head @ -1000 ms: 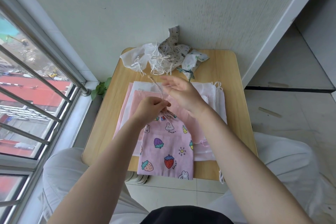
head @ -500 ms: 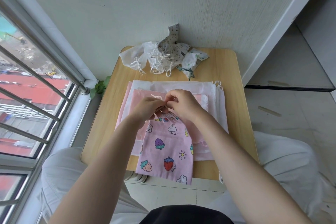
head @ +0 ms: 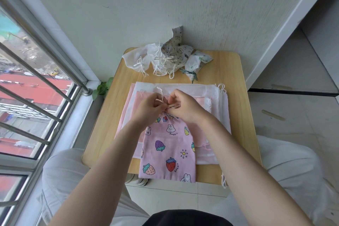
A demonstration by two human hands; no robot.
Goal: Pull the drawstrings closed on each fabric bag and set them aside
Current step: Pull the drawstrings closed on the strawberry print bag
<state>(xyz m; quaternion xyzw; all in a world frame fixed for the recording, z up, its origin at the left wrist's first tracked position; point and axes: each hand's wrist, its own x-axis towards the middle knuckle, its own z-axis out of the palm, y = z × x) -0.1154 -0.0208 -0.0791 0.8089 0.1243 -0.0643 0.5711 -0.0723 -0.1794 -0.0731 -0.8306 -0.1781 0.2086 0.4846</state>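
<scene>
Head view, from my remote seat — what sits left of the hands?

— I see the window rail point(head: 36, 77) and a green plant point(head: 102, 88) out past the counter point(head: 113, 115) edge, well off to the left of the left hand point(head: 149, 107).

— And that left hand?

— I read its fingers as curled, pinching the pale drawstring point(head: 161, 97), which rises as a short loop just above the thumb. It touches the gathered mouth of the pink printed bag point(head: 168, 154).

— Where is that bag?

— Directly below both hands, I see its neck bunched between them and its body hanging toward the wrists, the lower edge past the near rim of the counter. It lies on a stack of flat pink and white bags point(head: 218, 121) that spreads out on both sides of the hands.

— The right hand?

— I see the right hand point(head: 185, 107) just beside the left, knuckles nearly touching, fingertips pinching the cord ends at the bag's neck.

— Anything beyond them?

— Above the hands, at the far side of the counter against the wall, I see a heap of closed bags point(head: 170, 57), white ones and a grey printed one, their strings tied. To the right of the right hand, white cord loops point(head: 221, 86) stick out at the stack's corner.
</scene>
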